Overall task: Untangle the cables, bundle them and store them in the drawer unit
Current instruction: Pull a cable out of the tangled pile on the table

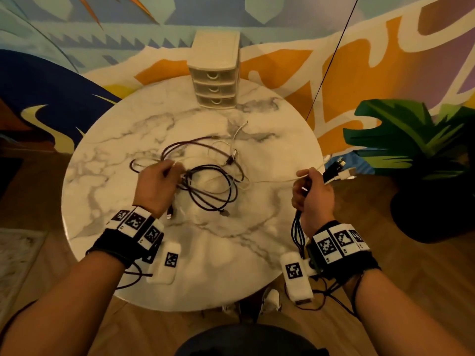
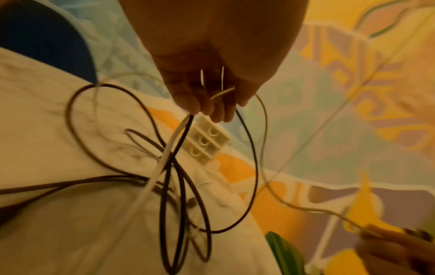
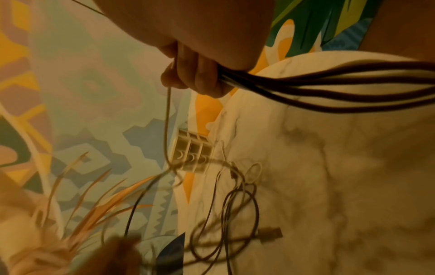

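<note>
A tangle of dark and white cables (image 1: 210,176) lies in the middle of the round marble table (image 1: 108,191). My left hand (image 1: 160,181) grips several strands of the tangle (image 2: 186,126) and lifts them a little. My right hand (image 1: 309,191) is at the table's right edge, curled round a folded bundle of dark and white cables (image 3: 329,81) whose loops hang below the wrist. It also pinches a thin white cable (image 1: 272,180) that runs taut back to the tangle. The beige three-drawer unit (image 1: 216,73) stands at the table's far edge, all drawers closed.
A dark potted plant (image 1: 421,155) stands right of the table near my right hand. A thin black cord (image 1: 331,60) hangs slantwise behind the table. Wooden floor surrounds the table, and a dark stool (image 1: 246,340) is below its near edge.
</note>
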Demonstrator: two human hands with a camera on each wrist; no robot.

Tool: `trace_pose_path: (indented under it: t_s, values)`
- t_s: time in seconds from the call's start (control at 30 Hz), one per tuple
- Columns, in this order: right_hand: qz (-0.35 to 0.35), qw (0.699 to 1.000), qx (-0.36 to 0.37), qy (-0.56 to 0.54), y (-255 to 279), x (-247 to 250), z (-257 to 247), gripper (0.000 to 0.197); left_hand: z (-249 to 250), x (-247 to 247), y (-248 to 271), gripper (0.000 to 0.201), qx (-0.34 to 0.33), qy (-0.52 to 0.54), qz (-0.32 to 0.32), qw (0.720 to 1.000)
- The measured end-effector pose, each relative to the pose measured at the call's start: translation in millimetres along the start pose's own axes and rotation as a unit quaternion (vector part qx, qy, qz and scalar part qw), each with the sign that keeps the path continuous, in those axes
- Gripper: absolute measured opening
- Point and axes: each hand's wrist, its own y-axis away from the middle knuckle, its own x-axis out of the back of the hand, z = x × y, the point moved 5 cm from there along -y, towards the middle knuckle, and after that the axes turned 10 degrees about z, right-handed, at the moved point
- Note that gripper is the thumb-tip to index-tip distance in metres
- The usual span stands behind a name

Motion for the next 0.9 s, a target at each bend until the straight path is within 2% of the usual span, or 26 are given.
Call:
trace_pose_path:
  t_s: [0.07, 0.1, 0.2, 0.23, 0.3, 0.33, 0.47, 0.57, 0.67, 0.73, 0.8, 0.9]
  values:
    - [-0.01, 1.0, -0.005, -0.002, 6, -5, 2, 0.032, 36, -3, 4, 0.03, -0.067, 0.002, -0.003, 0.998]
    - [-0.016, 1.0, -0.004, -0.001, 8, -7, 2, 0.033, 48, -2, 5, 0.027, -0.08, 0.011, 0.013, 0.997]
    - [-0.019, 1.0, 0.003, -0.001, 8, -9, 2, 0.034, 50, 18, -10, 0.027, -0.031, 0.079, 0.131, 0.988]
    - [-0.008, 1.0, 0.001, -0.003, 5, -6, 1, 0.034, 46, 23, -17, 0.028, -0.002, 0.099, 0.143, 0.985]
    - [0.024, 1.0, -0.008, -0.005, -3, 1, 0, 0.033, 41, 22, -24, 0.027, 0.026, 0.092, 0.076, 0.992]
    - [0.039, 0.999, -0.013, -0.004, -6, 5, -1, 0.033, 38, 20, -25, 0.028, 0.016, 0.057, 0.045, 0.997]
    - [0.044, 0.999, -0.023, 0.008, -10, 11, 1, 0.041, 42, 23, -14, 0.032, -0.026, -0.014, 0.066, 0.997]
    - [-0.042, 0.998, -0.021, 0.046, 5, -3, 8, 0.05, 73, -4, 13, 0.029, -0.111, -0.066, -0.002, 0.992]
    - [-0.179, 0.971, -0.004, 0.161, 36, -30, 23, 0.055, 105, -30, 45, 0.027, -0.234, -0.144, -0.053, 0.96]
    - [-0.224, 0.956, -0.002, 0.19, 50, -42, 28, 0.053, 114, -45, 63, 0.028, -0.272, -0.173, -0.095, 0.942]
    - [-0.227, 0.95, 0.019, 0.213, 54, -48, 24, 0.048, 114, -55, 75, 0.023, -0.261, -0.167, -0.12, 0.943]
    - [-0.215, 0.945, 0.092, 0.227, 51, -47, 10, 0.042, 78, -63, 75, 0.019, -0.16, -0.159, -0.148, 0.963]
